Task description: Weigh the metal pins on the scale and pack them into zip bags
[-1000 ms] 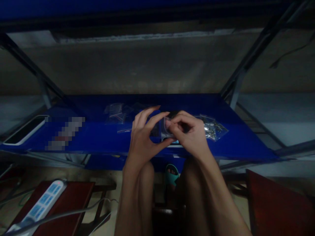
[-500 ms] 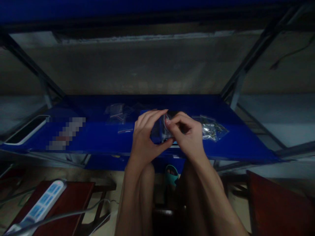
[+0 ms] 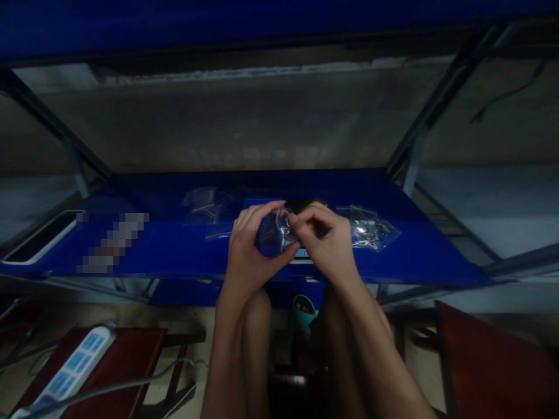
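Note:
A small clear zip bag [image 3: 285,233] is held up over the blue shelf between my hands, its mouth bowed apart. My left hand [image 3: 251,247] curves round it, fingertips at the top edge and thumb at the bottom. My right hand [image 3: 327,238] is closed in a pinch, with thumb and index fingertips at the bag's mouth. Whether they grip the film or a tiny piece is too blurred to tell. Just below shows the lit display of a small digital scale [image 3: 301,254], mostly hidden by my hands. Behind them lies a dark object [image 3: 301,205].
Right of my hands lies a clear bag of small metal parts [image 3: 369,230]. Several clear bags [image 3: 205,203] lie to the left. A phone-like device [image 3: 43,237] rests at the shelf's left end. A power strip [image 3: 72,369] sits on a brown stool [image 3: 131,361] below.
Both hands and the bag have shifted slightly left in view, along with a small camera shift. The bag's mouth looks rounder and more of the scale's display shows.

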The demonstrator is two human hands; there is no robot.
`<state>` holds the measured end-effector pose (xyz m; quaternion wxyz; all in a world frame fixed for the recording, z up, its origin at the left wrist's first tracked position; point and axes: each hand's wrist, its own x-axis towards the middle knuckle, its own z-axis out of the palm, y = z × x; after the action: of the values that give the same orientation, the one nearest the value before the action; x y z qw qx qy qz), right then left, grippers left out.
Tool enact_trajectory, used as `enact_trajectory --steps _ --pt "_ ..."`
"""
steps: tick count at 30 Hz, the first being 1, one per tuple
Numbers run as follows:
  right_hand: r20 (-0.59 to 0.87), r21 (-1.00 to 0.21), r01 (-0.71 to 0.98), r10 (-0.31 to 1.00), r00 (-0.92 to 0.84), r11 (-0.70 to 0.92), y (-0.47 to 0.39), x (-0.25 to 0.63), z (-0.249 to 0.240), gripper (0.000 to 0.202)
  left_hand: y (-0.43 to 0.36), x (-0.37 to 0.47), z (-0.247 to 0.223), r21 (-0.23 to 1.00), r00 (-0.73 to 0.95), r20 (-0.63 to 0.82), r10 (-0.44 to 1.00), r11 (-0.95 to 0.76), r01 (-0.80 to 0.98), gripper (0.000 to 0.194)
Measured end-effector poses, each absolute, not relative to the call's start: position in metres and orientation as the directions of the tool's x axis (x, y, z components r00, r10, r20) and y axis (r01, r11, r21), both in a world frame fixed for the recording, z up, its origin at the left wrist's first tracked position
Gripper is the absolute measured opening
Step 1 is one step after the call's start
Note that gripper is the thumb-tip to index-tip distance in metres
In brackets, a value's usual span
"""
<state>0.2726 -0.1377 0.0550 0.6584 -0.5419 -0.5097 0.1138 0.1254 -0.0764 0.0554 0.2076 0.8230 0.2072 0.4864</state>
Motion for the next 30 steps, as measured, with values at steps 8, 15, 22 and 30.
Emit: enact_trajectory --steps 8,15,22,30 --pt "0.419 -0.9 0.336 0.765 0.49 0.278 -0.1361 0.2746 0.0524 0.01 -0.0765 0.1284 0.0534 0.429 0.498 0.705 0.505 -0.863 0.267 0.058" --pt "0.22 -0.955 -0.116 0.912 0.346 0.274 -0.1355 0.2773 0.0529 0.027 -0.0791 0.1292 0.0555 0.415 0.505 0.733 0.457 -0.887 0.201 0.052" --pt "0.262 -0.946 -0.076 0.878 0.4 0.316 -0.1339 0.2741 0.0537 0.031 -0.0784 0.1285 0.0545 0.439 0.506 0.717 0.48 -0.874 0.207 0.052" --pt "0.402 -0.908 0.173 0.679 0.615 0.381 -0.1271 0.2678 0.054 0.024 -0.0856 0.1343 0.0574 0.445 0.403 0.791 0.461 -0.885 0.139 0.042"
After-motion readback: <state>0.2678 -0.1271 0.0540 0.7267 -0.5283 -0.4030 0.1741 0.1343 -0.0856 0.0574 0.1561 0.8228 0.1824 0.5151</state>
